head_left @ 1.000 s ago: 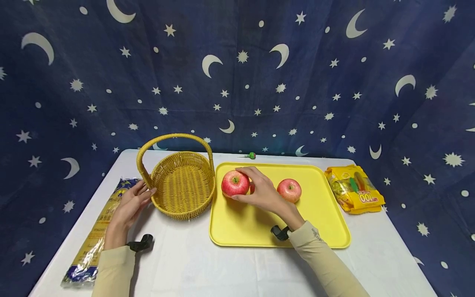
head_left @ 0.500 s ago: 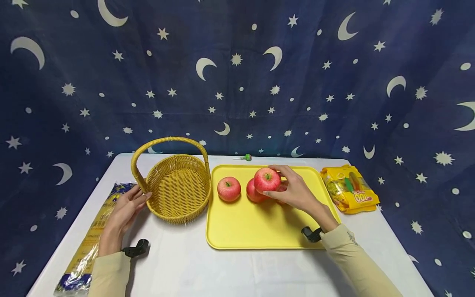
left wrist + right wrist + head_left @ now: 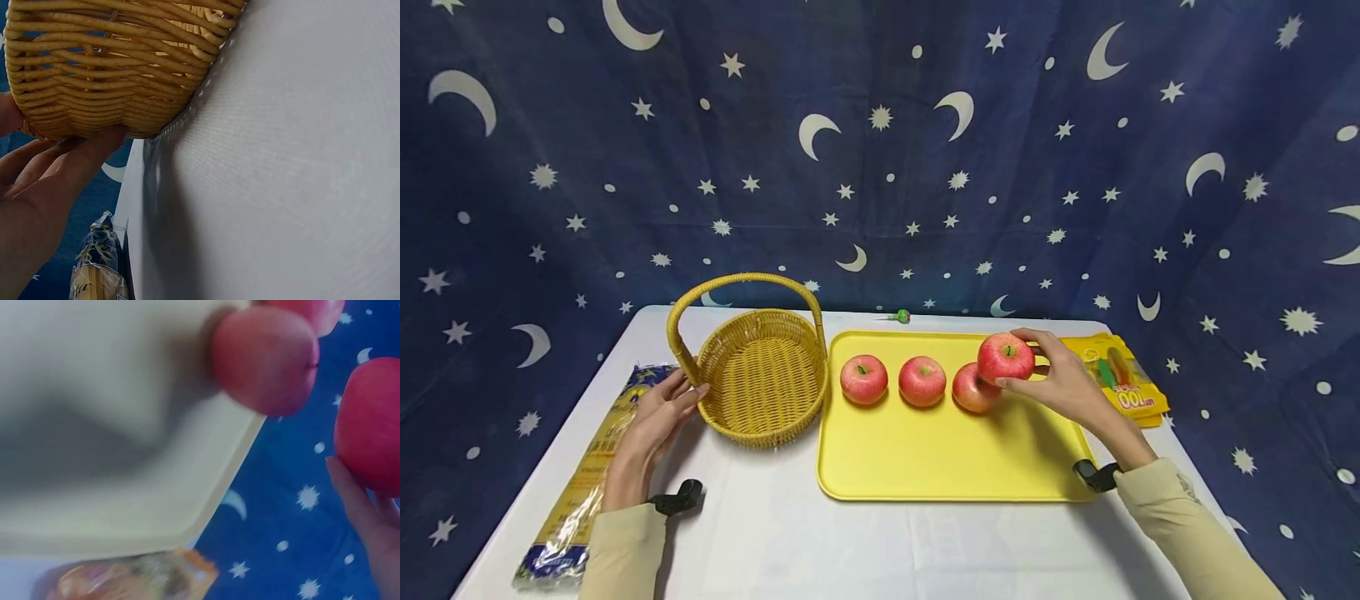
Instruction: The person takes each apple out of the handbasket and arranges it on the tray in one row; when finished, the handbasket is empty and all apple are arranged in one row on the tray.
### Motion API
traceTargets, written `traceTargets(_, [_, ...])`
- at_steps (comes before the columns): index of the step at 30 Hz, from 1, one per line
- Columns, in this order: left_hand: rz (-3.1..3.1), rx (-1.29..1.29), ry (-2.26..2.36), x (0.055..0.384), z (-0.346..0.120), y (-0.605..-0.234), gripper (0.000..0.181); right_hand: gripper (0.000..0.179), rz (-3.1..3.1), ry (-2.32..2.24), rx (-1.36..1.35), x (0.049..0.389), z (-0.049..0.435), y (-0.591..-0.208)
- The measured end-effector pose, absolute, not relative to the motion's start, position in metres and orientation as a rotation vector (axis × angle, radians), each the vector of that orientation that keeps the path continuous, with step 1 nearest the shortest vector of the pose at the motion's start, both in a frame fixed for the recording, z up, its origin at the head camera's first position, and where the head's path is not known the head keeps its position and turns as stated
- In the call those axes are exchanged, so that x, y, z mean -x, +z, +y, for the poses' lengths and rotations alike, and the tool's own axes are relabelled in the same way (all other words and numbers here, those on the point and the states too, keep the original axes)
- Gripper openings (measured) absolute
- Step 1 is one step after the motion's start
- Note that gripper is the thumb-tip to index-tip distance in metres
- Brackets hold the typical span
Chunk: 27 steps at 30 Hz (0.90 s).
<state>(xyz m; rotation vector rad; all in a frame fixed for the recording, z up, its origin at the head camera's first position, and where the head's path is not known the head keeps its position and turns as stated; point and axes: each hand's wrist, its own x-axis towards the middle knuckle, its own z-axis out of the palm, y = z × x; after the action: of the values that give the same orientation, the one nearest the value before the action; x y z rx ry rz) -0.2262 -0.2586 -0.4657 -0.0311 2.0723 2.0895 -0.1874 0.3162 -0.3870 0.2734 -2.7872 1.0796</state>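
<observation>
My right hand [image 3: 1063, 379] holds a red apple [image 3: 1005, 358] between thumb and fingers, raised over the right part of a yellow tray [image 3: 895, 467]. In the right wrist view the held apple [image 3: 374, 428] is at the right edge. Three more apples lie in a row on the tray: a left apple [image 3: 863, 380], a middle apple [image 3: 922, 382] and a right apple [image 3: 973, 390], partly covered by the held one. My left hand [image 3: 655, 425] grips the left side of a wicker basket [image 3: 767, 433] near its handle's base; the left wrist view shows fingers against the weave [image 3: 112, 75].
A long pasta packet [image 3: 587, 475] lies left, partly under the left forearm. A yellow snack bag [image 3: 1123, 379] sits beyond the tray's right edge, partly behind the right hand. A small green-headed pick [image 3: 902, 317] lies behind the tray. A star-patterned cloth [image 3: 880, 167] hangs behind the table.
My right hand let go of an apple at the tray's left, then carried the held apple rightward. The middle and right apples are now uncovered. My left hand stays at the basket.
</observation>
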Motion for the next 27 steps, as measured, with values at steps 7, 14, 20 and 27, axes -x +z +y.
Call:
traceTargets(7, [2.071,0.019,2.101,0.227,-0.260,-0.465,0.078,0.077,-2.803,1.156,-0.170,0.187,0.344,-0.396])
traceTargets(14, [2.084,0.028,2.078,0.226,-0.261,-0.465,0.079,0.078,-2.904,1.006,-0.086,0.189,0.361,-0.415])
traceTargets(20, [2.077,0.040,2.067,0.226,-0.263,-0.462,0.081,0.080,-2.941,0.980,-0.057,0.193,0.366,-0.431])
traceTargets(27, [2.075,0.129,2.154,0.221,-0.256,-0.461,0.076,0.081,-2.990,0.984,-0.034,0.196,0.367,-0.443])
